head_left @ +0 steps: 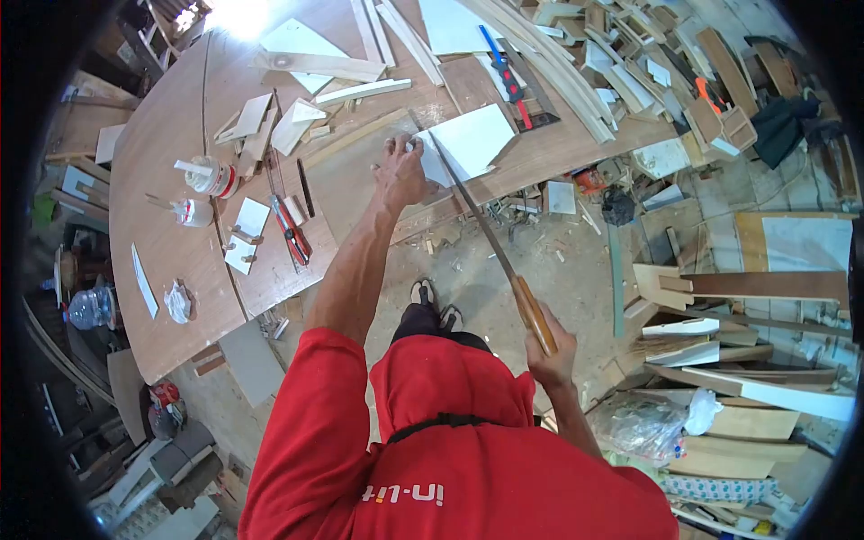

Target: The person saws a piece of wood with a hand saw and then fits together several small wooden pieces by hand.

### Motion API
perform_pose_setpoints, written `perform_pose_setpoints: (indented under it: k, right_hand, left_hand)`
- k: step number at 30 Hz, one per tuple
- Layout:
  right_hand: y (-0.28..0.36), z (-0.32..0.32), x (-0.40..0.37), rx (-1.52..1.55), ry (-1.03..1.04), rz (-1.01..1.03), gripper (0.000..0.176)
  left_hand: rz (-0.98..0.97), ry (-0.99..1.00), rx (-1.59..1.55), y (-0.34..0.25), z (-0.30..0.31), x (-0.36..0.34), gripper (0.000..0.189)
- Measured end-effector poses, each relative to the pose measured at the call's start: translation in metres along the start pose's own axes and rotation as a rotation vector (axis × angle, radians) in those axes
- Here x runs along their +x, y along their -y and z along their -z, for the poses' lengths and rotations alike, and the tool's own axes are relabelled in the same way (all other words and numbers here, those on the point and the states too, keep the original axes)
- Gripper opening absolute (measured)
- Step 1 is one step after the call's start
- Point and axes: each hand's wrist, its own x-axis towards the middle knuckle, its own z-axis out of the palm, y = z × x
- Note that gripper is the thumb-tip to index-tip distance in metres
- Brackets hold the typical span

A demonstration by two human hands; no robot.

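Note:
My right hand is closed around the wooden handle of a handsaw. The blade slants up and away from me, and its far end crosses the white board near the board's left part. That board lies at the front edge of the wooden table. On the left of the blade, my left hand presses down with bent fingers, gripping the board's left end. A thin flat panel lies beneath and beside this hand.
A red utility knife, a white jar and a small white piece lie to the left. Wood offcuts and a blue-and-red handled tool are farther back. Wood scraps crowd the floor at right.

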Motion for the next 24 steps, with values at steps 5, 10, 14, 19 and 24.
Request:
perform_pose_setpoints:
  k: [5,10,14,19,24]
  right_hand:
    - [0.006,-0.010,0.012,-0.016,0.046,-0.051,0.049]
    - [-0.002,-0.003,0.003,0.003,-0.030,0.042,0.051]
    - [-0.007,-0.018,0.012,0.046,-0.010,0.004,0.053]
    - [-0.006,-0.003,-0.001,0.024,-0.052,0.091,0.054]
    - [-0.004,-0.008,0.005,0.009,0.044,-0.052,0.051]
  left_hand:
    - [-0.076,-0.050,0.039,0.006,-0.002,0.003,0.101]
    - [-0.087,-0.060,0.012,0.011,-0.014,0.008,0.097]
    - [-0.115,-0.082,-0.011,0.014,-0.008,0.009,0.098]
    - [-0.074,-0.082,0.040,0.007,-0.007,0.003,0.100]
    - [-0.080,-0.070,-0.064,0.015,-0.015,0.009,0.098]
